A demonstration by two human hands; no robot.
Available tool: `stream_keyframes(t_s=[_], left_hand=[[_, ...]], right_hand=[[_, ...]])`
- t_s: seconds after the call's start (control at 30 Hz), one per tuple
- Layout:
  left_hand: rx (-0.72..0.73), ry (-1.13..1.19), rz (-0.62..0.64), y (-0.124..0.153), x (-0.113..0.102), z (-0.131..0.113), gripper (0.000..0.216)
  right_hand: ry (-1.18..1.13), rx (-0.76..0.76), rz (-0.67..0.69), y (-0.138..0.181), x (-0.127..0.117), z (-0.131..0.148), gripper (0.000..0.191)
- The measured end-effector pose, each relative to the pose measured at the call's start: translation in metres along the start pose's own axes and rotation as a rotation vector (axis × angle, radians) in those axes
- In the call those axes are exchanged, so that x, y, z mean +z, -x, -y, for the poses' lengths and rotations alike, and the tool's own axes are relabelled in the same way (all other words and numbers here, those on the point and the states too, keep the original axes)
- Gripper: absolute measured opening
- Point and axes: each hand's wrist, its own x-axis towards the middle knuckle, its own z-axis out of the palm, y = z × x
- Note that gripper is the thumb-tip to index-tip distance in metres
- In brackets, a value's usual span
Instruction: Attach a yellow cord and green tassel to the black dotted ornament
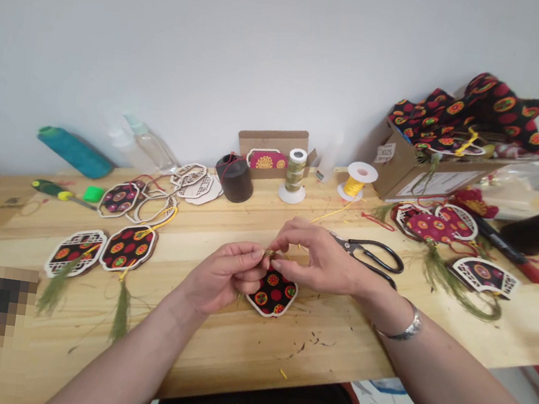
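My left hand (228, 273) is closed in a pinch around a small olive-brown piece (268, 254), too small to make out exactly. From the other side my right hand (319, 258) curves in, its thumb and fingertips close together at the same piece; what they grip is hidden. Just below both hands lies a fabric-covered ornament (273, 295), black with red and orange flowers and a pale rim, its upper part covered by my fingers. Beside my right wrist rest black-handled scissors (384, 253).
Spools of olive thread (295, 175) and yellow cord (355, 181) stand behind, beside a black spool (235, 181). Tasselled ornaments (128, 248) lie left. A cardboard box (412, 171) holding patterned fabric (489, 115) stands right. A screwdriver (53, 189) lies at the left.
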Motion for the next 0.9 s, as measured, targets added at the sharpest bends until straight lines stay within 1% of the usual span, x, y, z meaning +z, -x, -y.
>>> stream_keyframes(t_s=[0.13,0.37,0.47,0.67,0.9], left_hand=[[-0.008,-0.002,0.025,0.0009,0.0002,0.0004,0.016],[-0.015,0.041,0.006,0.0009,-0.0015,0.0007,0.020],[-0.012,0.076,-0.017,0.0005,-0.0020,0.0018,0.022],[-0.041,0.074,-0.012,0.0000,-0.0024,0.0015,0.029],[-0.042,0.047,-0.014,-0.0001,-0.0017,-0.0001,0.029]], right_hand=[[0.009,-0.015,-0.002,-0.0010,0.0022,0.0013,0.008],[0.002,-0.033,-0.039,-0.0011,0.0036,0.0031,0.002],[-0.011,-0.041,-0.047,-0.0009,0.0046,0.0034,0.002],[0.000,-0.052,-0.048,-0.0008,0.0050,0.0042,0.005],[-0.004,-0.029,-0.060,0.0003,0.0048,0.0011,0.007]])
